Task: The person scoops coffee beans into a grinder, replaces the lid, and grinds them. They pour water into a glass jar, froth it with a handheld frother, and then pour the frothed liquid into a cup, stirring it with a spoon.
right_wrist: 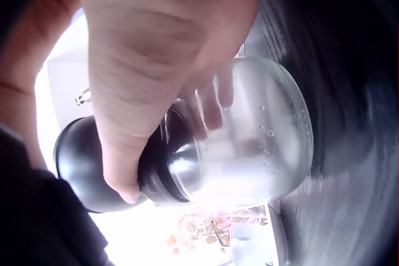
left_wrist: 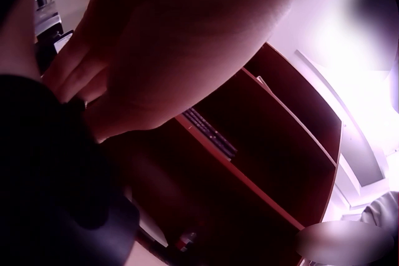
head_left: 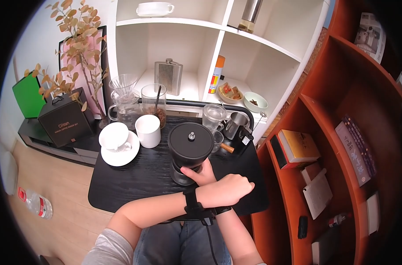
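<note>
A black manual coffee grinder [head_left: 187,148] with a small metal post on its lid stands upright on the black table [head_left: 134,185]. My right hand [head_left: 203,173] grips it around the narrow part, thumb toward the camera. In the right wrist view the thumb presses the black body, and fingers show through the clear glass base [right_wrist: 262,135], which has droplets on it. My left forearm lies across the right one, and the left hand [head_left: 229,190] is curled in a fist beyond the right wrist, with nothing visible in it. Its curled fingers [left_wrist: 78,79] show in the left wrist view.
A white cup on a saucer [head_left: 120,154], a white mug [head_left: 148,131], a glass jar [head_left: 153,104] and a glass dripper [head_left: 123,88] stand left of the grinder. Glass cups [head_left: 214,115] and a metal pitcher [head_left: 235,126] stand right. Shelves rise behind and at right.
</note>
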`<state>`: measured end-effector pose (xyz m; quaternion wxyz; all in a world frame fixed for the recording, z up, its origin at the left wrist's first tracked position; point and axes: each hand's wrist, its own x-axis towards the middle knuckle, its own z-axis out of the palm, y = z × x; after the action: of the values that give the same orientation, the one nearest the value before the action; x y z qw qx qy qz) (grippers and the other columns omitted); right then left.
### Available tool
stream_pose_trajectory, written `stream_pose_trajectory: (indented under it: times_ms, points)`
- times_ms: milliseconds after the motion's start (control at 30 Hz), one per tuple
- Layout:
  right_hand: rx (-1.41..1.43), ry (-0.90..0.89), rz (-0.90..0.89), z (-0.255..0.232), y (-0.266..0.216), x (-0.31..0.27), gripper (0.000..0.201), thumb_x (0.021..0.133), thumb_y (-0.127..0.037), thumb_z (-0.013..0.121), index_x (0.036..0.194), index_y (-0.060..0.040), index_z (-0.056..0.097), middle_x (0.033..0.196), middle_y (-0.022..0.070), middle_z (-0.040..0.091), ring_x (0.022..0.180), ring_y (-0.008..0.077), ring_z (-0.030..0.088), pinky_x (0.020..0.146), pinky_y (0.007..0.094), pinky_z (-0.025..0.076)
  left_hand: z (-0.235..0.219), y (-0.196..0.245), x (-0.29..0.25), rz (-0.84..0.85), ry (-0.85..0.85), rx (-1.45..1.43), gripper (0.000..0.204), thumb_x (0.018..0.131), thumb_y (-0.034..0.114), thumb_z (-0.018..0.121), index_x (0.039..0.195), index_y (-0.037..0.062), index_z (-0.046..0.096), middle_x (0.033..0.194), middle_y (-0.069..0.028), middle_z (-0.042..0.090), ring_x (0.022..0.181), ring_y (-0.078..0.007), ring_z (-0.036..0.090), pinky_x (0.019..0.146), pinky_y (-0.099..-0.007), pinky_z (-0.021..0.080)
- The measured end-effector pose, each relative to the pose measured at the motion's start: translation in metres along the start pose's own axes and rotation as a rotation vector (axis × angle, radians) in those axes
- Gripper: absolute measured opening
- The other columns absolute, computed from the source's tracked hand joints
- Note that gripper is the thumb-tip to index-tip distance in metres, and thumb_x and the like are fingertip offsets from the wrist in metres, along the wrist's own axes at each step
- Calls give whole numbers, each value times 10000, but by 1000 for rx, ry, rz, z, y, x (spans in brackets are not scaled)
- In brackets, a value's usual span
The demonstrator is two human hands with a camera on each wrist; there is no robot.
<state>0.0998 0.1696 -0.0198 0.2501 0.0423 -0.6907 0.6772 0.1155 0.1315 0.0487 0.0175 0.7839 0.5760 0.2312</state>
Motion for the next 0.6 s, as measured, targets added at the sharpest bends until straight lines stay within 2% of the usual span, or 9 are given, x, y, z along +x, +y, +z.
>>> stream_pose_trajectory:
  times_ms: [133, 267, 333, 600]
  points:
    - [30, -6, -8, 1, 6, 2, 730, 715, -117, 781, 1303, 11, 367, 1201, 127, 540, 1128, 181, 506, 974, 332, 377, 13, -20, -3, -27, 23, -24, 250, 611, -58, 635, 853, -67, 570, 784, -198, 571, 694, -336, 627, 572, -395, 515]
    - [5, -8, 17, 0, 2, 2, 789, 703, -110, 788, 1340, 2, 336, 1250, 130, 511, 1171, 188, 477, 997, 339, 360, 23, -29, -5, -41, -10, 33, 185, 605, -60, 636, 782, -66, 581, 805, -196, 569, 688, -325, 630, 564, -391, 516]
    - [7, -6, 15, 0, 2, 2, 795, 702, -112, 789, 1343, 1, 334, 1252, 130, 510, 1174, 190, 475, 999, 339, 359, 27, -31, -6, -27, 38, 56, 153, 598, -58, 627, 744, -70, 582, 789, -203, 569, 674, -329, 628, 557, -390, 515]
    - [-20, -3, 3, 1, 2, 2, 796, 699, -118, 792, 1341, 2, 336, 1246, 128, 516, 1170, 191, 479, 999, 337, 358, 28, -34, -10, 3, 31, 70, 122, 624, -15, 606, 735, -61, 590, 728, -203, 575, 635, -335, 625, 536, -387, 514]
